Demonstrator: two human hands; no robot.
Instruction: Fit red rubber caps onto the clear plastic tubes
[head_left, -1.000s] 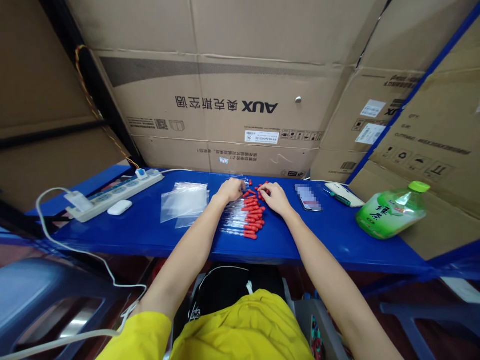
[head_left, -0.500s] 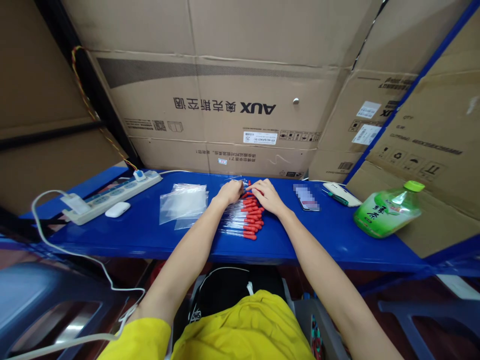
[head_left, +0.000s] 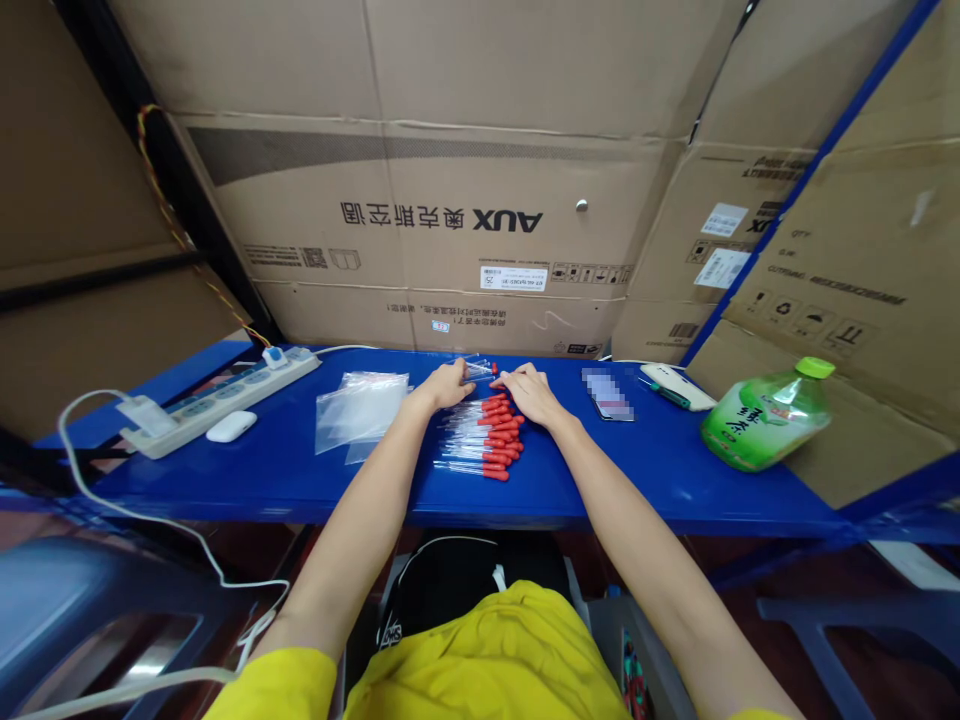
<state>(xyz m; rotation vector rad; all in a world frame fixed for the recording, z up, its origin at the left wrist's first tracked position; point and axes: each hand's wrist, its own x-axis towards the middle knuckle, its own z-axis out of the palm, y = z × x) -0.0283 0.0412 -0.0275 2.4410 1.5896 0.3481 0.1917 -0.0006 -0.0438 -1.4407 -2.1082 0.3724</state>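
A row of several clear droppers with red bulbs (head_left: 484,441) lies on the blue table (head_left: 300,470), straight ahead of me. My left hand (head_left: 444,385) rests at the far end of the row with its fingers curled over the clear tips. My right hand (head_left: 531,392) lies beside it on the red bulbs, fingers bent and pressed together. One red-bulbed dropper (head_left: 484,369) shows between the two hands' fingertips. What each hand grips is hidden by the fingers.
Clear plastic bags (head_left: 360,410) lie left of the droppers. A power strip (head_left: 217,400) and a white earbud case (head_left: 231,426) sit at far left. A phone (head_left: 607,393), a white device (head_left: 677,387) and a green bottle (head_left: 761,418) lie right. Cardboard boxes (head_left: 450,230) wall the back.
My right hand has moved left along the far end of the row, closing on my left hand. The loose red bulbs seen behind it earlier are now covered.
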